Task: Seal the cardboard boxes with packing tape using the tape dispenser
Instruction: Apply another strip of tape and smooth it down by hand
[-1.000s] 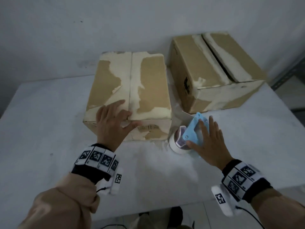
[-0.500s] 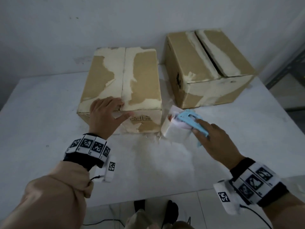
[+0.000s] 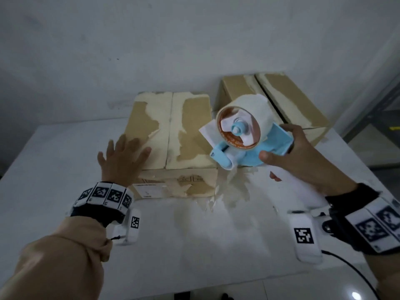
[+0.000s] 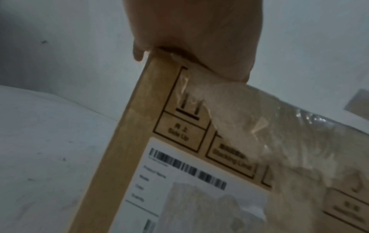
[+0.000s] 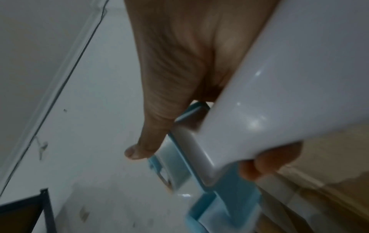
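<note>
Two closed cardboard boxes with torn, peeled top flaps stand on the white table (image 3: 54, 169). The near box (image 3: 184, 131) sits in the middle; its front face (image 4: 199, 157) carries a barcode label. My left hand (image 3: 121, 159) lies flat with spread fingers on its front left top corner. My right hand (image 3: 290, 152) grips the light blue tape dispenser (image 3: 249, 146) by its handle (image 5: 279, 78), lifted above the table to the right of the near box. Its tape roll (image 3: 244, 118) faces me, with a loose tape end sticking out left. The far box (image 3: 292, 98) stands behind the dispenser.
A grey wall (image 3: 173, 40) runs behind the table. Tape scraps and a stained patch (image 3: 233, 191) lie on the table before the near box's right corner. A dark metal rack (image 3: 387, 118) stands at the right, beyond the table edge.
My right hand has picked the dispenser up off the table and turned it so the roll faces me. My left hand slid left, from the box's centre seam to its front left corner.
</note>
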`<state>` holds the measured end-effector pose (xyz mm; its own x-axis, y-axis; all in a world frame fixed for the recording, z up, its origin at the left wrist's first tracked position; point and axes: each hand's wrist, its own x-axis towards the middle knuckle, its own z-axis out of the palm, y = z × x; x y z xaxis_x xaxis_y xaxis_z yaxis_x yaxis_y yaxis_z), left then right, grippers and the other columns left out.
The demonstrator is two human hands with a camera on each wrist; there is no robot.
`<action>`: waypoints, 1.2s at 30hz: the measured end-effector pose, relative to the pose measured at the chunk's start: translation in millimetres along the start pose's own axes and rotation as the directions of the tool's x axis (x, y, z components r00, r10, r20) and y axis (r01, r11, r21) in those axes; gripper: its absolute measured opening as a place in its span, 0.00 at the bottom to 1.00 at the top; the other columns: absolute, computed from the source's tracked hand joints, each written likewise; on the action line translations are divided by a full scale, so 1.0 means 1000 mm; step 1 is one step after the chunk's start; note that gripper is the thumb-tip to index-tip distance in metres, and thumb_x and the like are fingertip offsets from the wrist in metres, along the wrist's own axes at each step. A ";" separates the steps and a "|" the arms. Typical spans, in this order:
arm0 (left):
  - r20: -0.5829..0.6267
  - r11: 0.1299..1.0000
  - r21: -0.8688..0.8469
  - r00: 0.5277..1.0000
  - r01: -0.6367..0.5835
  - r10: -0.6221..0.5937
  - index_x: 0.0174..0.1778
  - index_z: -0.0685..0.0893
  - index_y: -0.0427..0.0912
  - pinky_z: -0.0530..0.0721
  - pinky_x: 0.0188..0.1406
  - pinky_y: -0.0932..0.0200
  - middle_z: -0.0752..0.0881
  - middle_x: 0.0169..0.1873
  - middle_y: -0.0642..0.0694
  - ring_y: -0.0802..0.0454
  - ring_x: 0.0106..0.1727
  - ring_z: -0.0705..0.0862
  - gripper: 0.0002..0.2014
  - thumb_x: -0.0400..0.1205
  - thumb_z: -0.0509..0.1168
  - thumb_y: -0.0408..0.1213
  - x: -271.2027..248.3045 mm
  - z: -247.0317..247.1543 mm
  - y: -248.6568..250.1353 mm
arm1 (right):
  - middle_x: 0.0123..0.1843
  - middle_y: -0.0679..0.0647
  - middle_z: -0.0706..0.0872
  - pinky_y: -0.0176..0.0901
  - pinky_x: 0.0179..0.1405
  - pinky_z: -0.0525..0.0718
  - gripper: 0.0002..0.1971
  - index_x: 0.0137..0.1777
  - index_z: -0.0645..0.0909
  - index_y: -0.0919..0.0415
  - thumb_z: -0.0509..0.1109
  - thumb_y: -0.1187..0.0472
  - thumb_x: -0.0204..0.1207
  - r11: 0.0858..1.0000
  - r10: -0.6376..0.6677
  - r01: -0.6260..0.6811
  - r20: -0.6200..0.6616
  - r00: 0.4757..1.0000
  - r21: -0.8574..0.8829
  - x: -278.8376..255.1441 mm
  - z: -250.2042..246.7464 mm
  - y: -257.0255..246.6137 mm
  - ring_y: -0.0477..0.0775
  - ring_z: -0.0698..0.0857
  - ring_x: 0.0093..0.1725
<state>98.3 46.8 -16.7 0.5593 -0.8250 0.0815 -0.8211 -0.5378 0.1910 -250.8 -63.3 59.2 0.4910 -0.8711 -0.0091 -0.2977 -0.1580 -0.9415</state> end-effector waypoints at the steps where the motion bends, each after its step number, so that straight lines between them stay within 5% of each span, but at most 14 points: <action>1: 0.047 1.000 0.001 0.999 0.005 -0.005 0.75 0.64 0.52 0.62 0.73 0.36 0.59 0.80 0.44 0.38 0.77 0.62 0.33 0.78 0.47 0.67 0.003 -0.002 0.000 | 0.47 0.39 0.75 0.19 0.35 0.78 0.39 0.69 0.59 0.62 0.78 0.61 0.62 1.000 -0.015 0.015 -0.030 0.999 0.001 0.005 0.007 -0.004 0.27 0.79 0.38; 5: 0.157 0.998 -0.063 0.987 -0.013 0.022 0.78 0.59 0.51 0.67 0.70 0.41 0.51 0.82 0.44 0.35 0.75 0.65 0.35 0.77 0.55 0.65 0.005 -0.009 0.000 | 0.41 0.44 0.77 0.20 0.21 0.76 0.28 0.61 0.61 0.62 0.74 0.69 0.67 0.986 -0.103 0.111 -0.070 0.992 0.121 0.022 0.034 -0.015 0.27 0.80 0.24; 8: 0.143 0.998 -0.060 0.989 -0.027 0.036 0.77 0.62 0.51 0.70 0.68 0.42 0.55 0.81 0.42 0.34 0.73 0.68 0.44 0.68 0.49 0.74 -0.004 -0.011 -0.001 | 0.41 0.49 0.81 0.25 0.21 0.78 0.31 0.60 0.67 0.71 0.75 0.52 0.67 0.943 -0.215 0.224 -0.062 0.975 0.246 0.037 0.058 -0.032 0.34 0.83 0.27; 12: 0.145 0.998 -0.047 0.988 -0.037 0.043 0.76 0.62 0.54 0.71 0.66 0.46 0.56 0.80 0.44 0.38 0.72 0.69 0.53 0.55 0.36 0.75 -0.018 -0.010 0.000 | 0.36 0.53 0.84 0.39 0.20 0.80 0.40 0.52 0.74 0.69 0.75 0.32 0.57 0.911 -0.276 0.250 0.032 0.961 0.328 0.051 0.085 -0.048 0.51 0.82 0.25; 15: 0.175 0.996 -0.057 0.982 -0.061 0.070 0.76 0.61 0.57 0.68 0.69 0.49 0.56 0.80 0.48 0.42 0.75 0.66 0.52 0.54 0.35 0.76 -0.023 -0.015 -0.003 | 0.35 0.48 0.86 0.42 0.18 0.80 0.24 0.49 0.78 0.42 0.80 0.40 0.55 0.888 -0.346 0.305 0.061 0.936 0.345 0.065 0.100 -0.042 0.51 0.80 0.22; 18: 0.042 0.977 -0.037 0.976 -0.210 0.212 0.68 0.75 0.54 0.72 0.64 0.45 0.73 0.72 0.49 0.43 0.73 0.71 0.48 0.64 0.32 0.78 -0.025 -0.027 -0.006 | 0.36 0.48 0.87 0.41 0.18 0.79 0.28 0.51 0.74 0.44 0.82 0.42 0.52 0.881 -0.379 0.342 0.056 0.924 0.327 0.075 0.113 -0.041 0.49 0.81 0.22; 20: -0.139 0.943 -0.226 0.966 -0.244 0.217 0.55 0.84 0.45 0.77 0.53 0.49 0.85 0.55 0.44 0.40 0.59 0.81 0.36 0.79 0.37 0.65 -0.024 -0.036 -0.006 | 0.37 0.49 0.86 0.41 0.19 0.79 0.33 0.53 0.72 0.47 0.81 0.37 0.51 0.867 -0.393 0.352 0.050 0.918 0.352 0.081 0.120 -0.042 0.49 0.82 0.23; 23: 0.019 0.758 -0.652 0.999 -0.011 0.031 0.48 0.83 0.43 0.76 0.42 0.60 0.85 0.45 0.47 0.49 0.41 0.82 0.22 0.86 0.46 0.50 -0.018 -0.049 -0.001 | 0.40 0.49 0.85 0.42 0.21 0.80 0.38 0.58 0.70 0.53 0.82 0.38 0.51 0.846 -0.396 0.341 0.054 0.917 0.409 0.088 0.129 -0.043 0.50 0.82 0.26; 27: 0.172 0.579 -0.802 0.985 0.146 -0.010 0.42 0.82 0.47 0.72 0.23 0.79 0.84 0.38 0.52 0.56 0.28 0.78 0.22 0.86 0.44 0.50 -0.008 -0.061 0.009 | 0.45 0.56 0.83 0.42 0.22 0.81 0.42 0.65 0.66 0.62 0.82 0.43 0.57 0.813 -0.441 0.380 0.041 0.897 0.442 0.093 0.138 -0.043 0.51 0.82 0.29; 36: 0.352 0.379 -0.873 0.934 0.308 0.053 0.39 0.82 0.42 0.66 0.17 0.71 0.86 0.33 0.53 0.60 0.24 0.78 0.12 0.85 0.57 0.38 -0.001 -0.070 0.013 | 0.53 0.42 0.85 0.34 0.36 0.85 0.35 0.66 0.64 0.59 0.78 0.50 0.63 0.761 -0.521 0.456 0.016 0.853 0.462 0.088 0.142 -0.037 0.42 0.86 0.42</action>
<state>94.9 52.3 54.7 0.4395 -0.8603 -0.2582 -0.0397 -0.3058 0.9513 -80.3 -68.5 45.9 0.5875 -0.6533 0.4775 0.3754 -0.3026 -0.8761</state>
